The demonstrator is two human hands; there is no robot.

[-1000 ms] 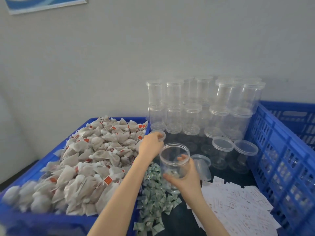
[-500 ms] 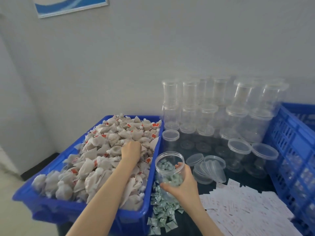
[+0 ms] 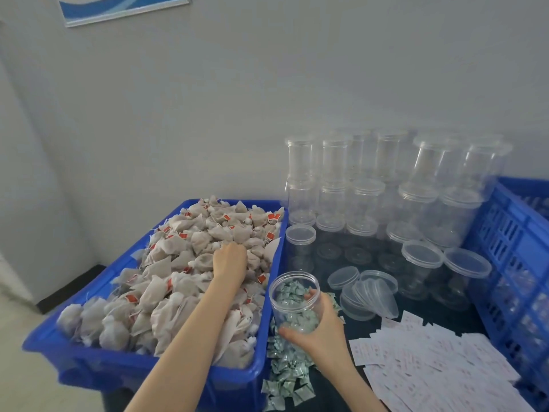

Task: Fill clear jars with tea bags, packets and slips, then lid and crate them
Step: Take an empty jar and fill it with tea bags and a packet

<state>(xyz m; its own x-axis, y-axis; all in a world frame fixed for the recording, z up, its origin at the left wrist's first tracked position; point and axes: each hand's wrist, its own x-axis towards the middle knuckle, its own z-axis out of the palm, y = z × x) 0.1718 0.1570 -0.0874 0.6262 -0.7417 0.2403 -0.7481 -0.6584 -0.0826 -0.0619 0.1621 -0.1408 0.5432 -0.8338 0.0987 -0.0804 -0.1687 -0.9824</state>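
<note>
A plain pale grey wall [image 3: 267, 84] fills the view, evenly lit. A framed blue-and-white picture [image 3: 118, 7] hangs at the wall's upper left. Below the wall, at left, a dark skirting [image 3: 68, 288] meets a light floor [image 3: 17, 337].

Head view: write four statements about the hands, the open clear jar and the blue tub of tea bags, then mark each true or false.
1. The right hand holds the open clear plastic jar. True.
2. That jar has a lid on it. False: its mouth is open; loose clear round lids lie on the dark table beside it.
3. The left hand rests on the grey-white tea bags in the blue plastic tub. True.
4. The white paper slips lie inside the tub. False: they are spread on the table right of the jar.
</note>
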